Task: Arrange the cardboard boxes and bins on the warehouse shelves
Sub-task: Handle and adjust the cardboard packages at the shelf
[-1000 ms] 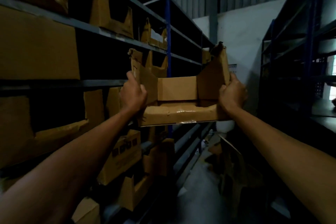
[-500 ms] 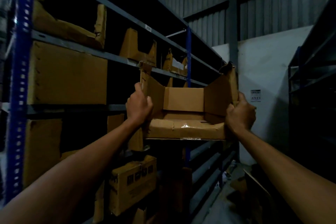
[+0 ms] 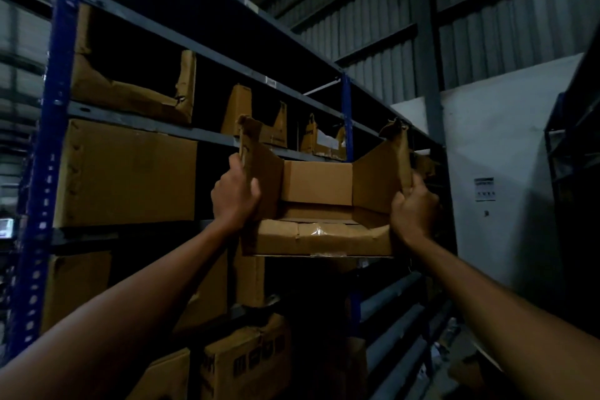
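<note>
Both arms reach up and forward, almost straight. The left hand has its fingers closed on the near edge of the left wall of the cardboard bin, thumb pointing up along that edge. The right hand grips the near edge of the right wall, knuckles towards the camera. The open-topped bin, with its low taped front, is held level in the air between the hands. It is in front of the shelves, to the right of a large closed box on the rack.

Compared with a second ago, the grips are the same, but the bin sits higher against the rack, with its torn left corner now above the shelf edge. More of the blue post shows at the left
</note>
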Demonstrator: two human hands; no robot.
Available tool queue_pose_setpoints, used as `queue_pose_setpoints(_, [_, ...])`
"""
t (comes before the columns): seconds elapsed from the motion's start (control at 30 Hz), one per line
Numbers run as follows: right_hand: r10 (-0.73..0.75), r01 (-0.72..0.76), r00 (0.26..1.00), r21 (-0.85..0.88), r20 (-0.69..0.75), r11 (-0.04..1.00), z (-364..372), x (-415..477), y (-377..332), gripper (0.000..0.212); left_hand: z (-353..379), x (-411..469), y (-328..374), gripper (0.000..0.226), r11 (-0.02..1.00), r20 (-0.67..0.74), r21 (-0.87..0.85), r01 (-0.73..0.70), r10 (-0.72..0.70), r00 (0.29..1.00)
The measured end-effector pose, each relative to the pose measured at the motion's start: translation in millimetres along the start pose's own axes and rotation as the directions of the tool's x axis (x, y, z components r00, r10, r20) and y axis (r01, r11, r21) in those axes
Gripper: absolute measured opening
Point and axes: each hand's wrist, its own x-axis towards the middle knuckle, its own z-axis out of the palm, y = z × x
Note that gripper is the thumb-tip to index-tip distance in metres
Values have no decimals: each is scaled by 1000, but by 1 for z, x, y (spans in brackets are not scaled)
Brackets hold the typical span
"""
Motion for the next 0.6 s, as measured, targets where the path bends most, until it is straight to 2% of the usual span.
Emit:
queue_pose_setpoints(0.17, [57, -57, 998, 114, 2, 992, 33, 11, 18, 38, 9, 0, -4, 39, 999, -30, 43, 20, -18, 999])
queue_pose_setpoints(0.3, [66, -67, 998, 179, 11, 982, 58, 19, 36, 42, 19, 2, -5, 39, 996, -46, 90, 13, -9, 999])
queue_pose_setpoints(0.6, [88, -98, 995, 229, 52, 968, 107, 25, 68, 36, 44, -2, -7, 42, 988, -37, 141, 58, -53, 998])
